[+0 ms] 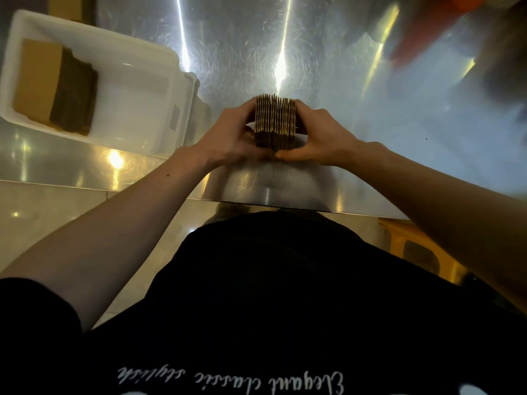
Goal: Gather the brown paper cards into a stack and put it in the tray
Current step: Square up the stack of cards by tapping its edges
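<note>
Cards (275,121) on edge, stack axis left-right, squeezed between left hand (233,135) and right hand (316,138), both gripping ends.

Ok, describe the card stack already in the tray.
Left on the steel table sits a white tray. A brown stack lies flat at its left end, untouched, unlike the bundle held on edge by the left hand and right hand.

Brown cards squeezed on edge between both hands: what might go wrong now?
The cards stand on edge, tops uneven, pressed between left hand and right hand; middle ones could slip out when lifted. The tray already holds a stack, which the new bundle might knock.
</note>
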Tool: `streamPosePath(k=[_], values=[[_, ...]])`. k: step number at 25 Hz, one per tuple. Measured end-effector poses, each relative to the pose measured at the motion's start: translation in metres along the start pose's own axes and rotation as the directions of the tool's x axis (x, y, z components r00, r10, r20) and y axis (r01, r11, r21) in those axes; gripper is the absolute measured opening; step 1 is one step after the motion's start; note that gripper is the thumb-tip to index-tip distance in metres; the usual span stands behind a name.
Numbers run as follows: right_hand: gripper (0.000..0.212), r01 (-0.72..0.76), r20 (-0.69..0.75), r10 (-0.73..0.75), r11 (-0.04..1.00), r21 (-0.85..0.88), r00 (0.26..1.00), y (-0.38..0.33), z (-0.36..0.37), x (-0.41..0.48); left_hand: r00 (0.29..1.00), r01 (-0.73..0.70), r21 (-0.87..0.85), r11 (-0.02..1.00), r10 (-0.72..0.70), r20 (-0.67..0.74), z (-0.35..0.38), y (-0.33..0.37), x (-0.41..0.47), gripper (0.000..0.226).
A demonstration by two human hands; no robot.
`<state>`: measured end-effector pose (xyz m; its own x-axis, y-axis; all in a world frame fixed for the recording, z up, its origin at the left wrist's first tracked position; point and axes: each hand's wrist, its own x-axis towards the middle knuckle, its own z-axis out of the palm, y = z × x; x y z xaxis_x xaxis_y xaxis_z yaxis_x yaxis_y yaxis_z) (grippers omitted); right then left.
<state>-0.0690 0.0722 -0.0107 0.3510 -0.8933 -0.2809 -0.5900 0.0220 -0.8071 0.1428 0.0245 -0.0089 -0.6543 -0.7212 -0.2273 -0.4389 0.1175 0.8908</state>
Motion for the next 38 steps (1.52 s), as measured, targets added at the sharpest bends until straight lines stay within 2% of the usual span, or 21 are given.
streamPosePath(k=[5, 11, 17, 20, 25, 29, 31, 33, 35, 38], values=[[0.079, 0.026, -0.043, -0.027, 1.000, -0.016, 0.999, 0.003, -0.002, -0.002, 1.000, -0.020, 0.026, 0.999, 0.021, -0.016, 0.003, -0.001, 0.003, 0.076], [0.084, -0.001, -0.023, 0.001, 1.000, -0.009, 1.000, 0.005, -0.004, -0.002, 0.999, 0.036, 0.012, 0.999, -0.036, 0.029, 0.007, -0.003, 0.008, 0.067], [0.085, -0.025, -0.063, 0.026, 0.999, 0.023, 0.998, 0.003, 0.003, -0.004, 0.997, 0.065, 0.218, 0.974, -0.072, 0.027, 0.006, -0.005, 0.008, 0.092], [0.082, -0.040, -0.087, 0.046, 0.997, 0.072, 0.995, 0.003, 0.006, -0.007, 0.998, 0.060, 0.184, 0.981, -0.054, -0.038, 0.011, 0.000, 0.003, 0.105], [0.079, -0.090, -0.155, 0.111, 0.986, 0.141, 0.982, -0.001, 0.010, -0.010, 0.982, 0.144, -0.035, 0.989, -0.147, -0.119, 0.014, 0.013, -0.017, 0.079], [0.083, -0.148, -0.244, 0.176, 0.981, 0.129, 0.954, -0.012, 0.023, -0.012, 0.947, 0.177, 0.023, 0.984, -0.164, -0.276, 0.031, 0.025, -0.016, 0.085], [0.080, -0.184, -0.309, 0.219, 0.973, 0.138, 0.926, -0.018, 0.030, -0.014, 0.928, 0.186, 0.049, 0.981, -0.158, -0.338, 0.035, 0.028, -0.010, 0.080], [0.077, -0.199, -0.366, 0.244, 0.967, 0.158, 0.898, -0.021, 0.035, -0.015, 0.931, 0.165, 0.086, 0.983, -0.126, -0.343, 0.035, 0.030, -0.007, 0.071], [0.077, -0.173, -0.355, 0.235, 0.965, 0.196, 0.905, -0.017, 0.035, -0.020, 0.944, 0.126, 0.147, 0.981, -0.073, -0.322, 0.031, 0.031, -0.005, 0.065], [0.083, -0.122, -0.282, 0.210, 0.947, 0.298, 0.936, -0.002, 0.025, -0.030, 0.984, 0.042, 0.206, 0.978, -0.005, -0.178, 0.019, 0.037, 0.001, 0.066]])
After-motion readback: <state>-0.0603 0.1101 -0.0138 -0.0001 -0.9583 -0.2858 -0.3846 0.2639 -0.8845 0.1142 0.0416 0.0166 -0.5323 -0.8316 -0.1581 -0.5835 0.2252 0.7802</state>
